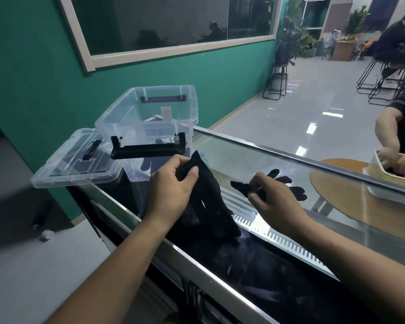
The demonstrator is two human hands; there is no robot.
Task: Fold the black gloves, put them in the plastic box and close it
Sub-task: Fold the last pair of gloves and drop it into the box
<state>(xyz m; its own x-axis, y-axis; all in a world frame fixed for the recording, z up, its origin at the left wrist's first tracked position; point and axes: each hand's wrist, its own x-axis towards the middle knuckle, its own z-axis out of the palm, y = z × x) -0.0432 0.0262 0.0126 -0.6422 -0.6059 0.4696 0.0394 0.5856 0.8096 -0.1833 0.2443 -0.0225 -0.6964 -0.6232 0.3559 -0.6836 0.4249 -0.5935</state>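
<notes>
My left hand (171,185) pinches the cuff end of a black glove (211,202), which hangs down over the glass counter. My right hand (270,196) grips a second black glove (290,187) that lies on the glass with its fingers spread to the right. The clear plastic box (147,120) stands open at the counter's far left end, with black handles on its near and far sides. Its clear lid (77,160) rests beside it on the left, partly over the counter's edge.
The glass counter (267,160) has a metal frame and a slotted strip underneath. Another person's hands (393,157) reach into a cream tub on a round wooden table at the right. A green wall stands behind the box.
</notes>
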